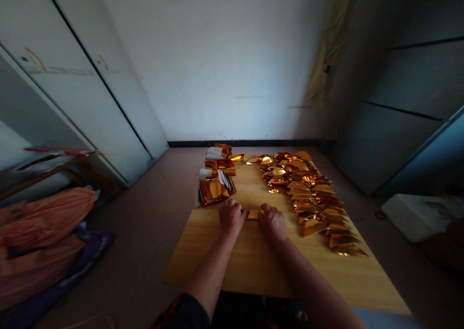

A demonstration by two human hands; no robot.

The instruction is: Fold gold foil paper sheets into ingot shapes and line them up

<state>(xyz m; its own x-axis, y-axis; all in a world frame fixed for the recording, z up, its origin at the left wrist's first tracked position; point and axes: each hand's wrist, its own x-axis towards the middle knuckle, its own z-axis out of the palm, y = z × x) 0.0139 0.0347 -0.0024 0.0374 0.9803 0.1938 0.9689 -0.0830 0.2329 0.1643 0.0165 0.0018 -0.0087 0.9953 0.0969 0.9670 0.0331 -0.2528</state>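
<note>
Between my two hands, low over the wooden table, lies a narrow folded strip of gold foil paper. My left hand grips its left end with curled fingers. The right end is held by my right hand, fingers bent over it. Just beyond my left hand sits a stack of gold foil sheets, their edges loose. To the right of my right hand, rows of folded gold foil pieces overlap along the table's side.
Further back on the left are more foil sheets and a foil bundle with white rolls. A grey cabinet stands at left, near orange cloth or bags. A white box rests on the floor at right.
</note>
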